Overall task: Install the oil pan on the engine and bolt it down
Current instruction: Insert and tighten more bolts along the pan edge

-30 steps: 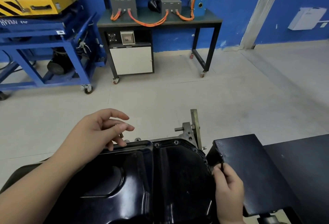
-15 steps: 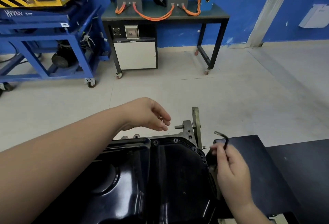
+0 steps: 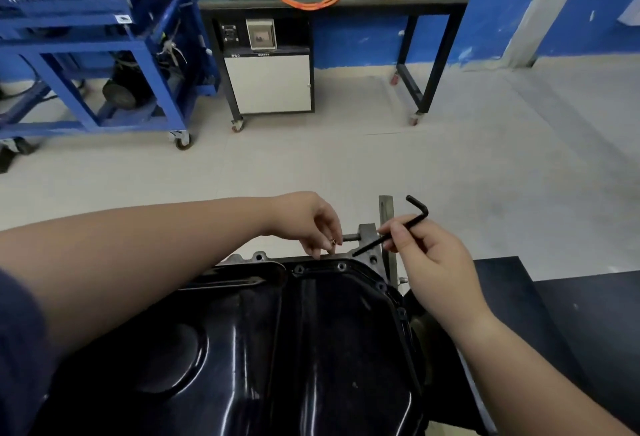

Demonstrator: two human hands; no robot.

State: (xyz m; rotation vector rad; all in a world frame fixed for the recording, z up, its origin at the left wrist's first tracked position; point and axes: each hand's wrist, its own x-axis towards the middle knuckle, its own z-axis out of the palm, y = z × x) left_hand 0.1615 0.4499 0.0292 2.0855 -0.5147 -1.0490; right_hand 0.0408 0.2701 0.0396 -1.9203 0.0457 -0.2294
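1. The bolt [image 3: 334, 242] is small and held only at the tips of the left hand's [image 3: 308, 224] fingers [image 3: 323, 245]. It could likely slip and fall behind the pan [image 3: 311, 349] or to the floor.
2. Started tilted, it may cross-thread. Which rim hole [image 3: 341, 266] it is meant for cannot be told.
3. The key [image 3: 412, 221] points down-left toward the bolt, so a hasty move could knock it loose.
4. At frame centre, the left fingers pinch the bolt just above the pan's far rim.
5. The right hand [image 3: 433, 259] pinches the key's shank, bent end up. Its tip is just right of the bolt, apart from it.
6. The pan fills the lower centre, below both hands. Whether the left fingers brush it cannot be told.
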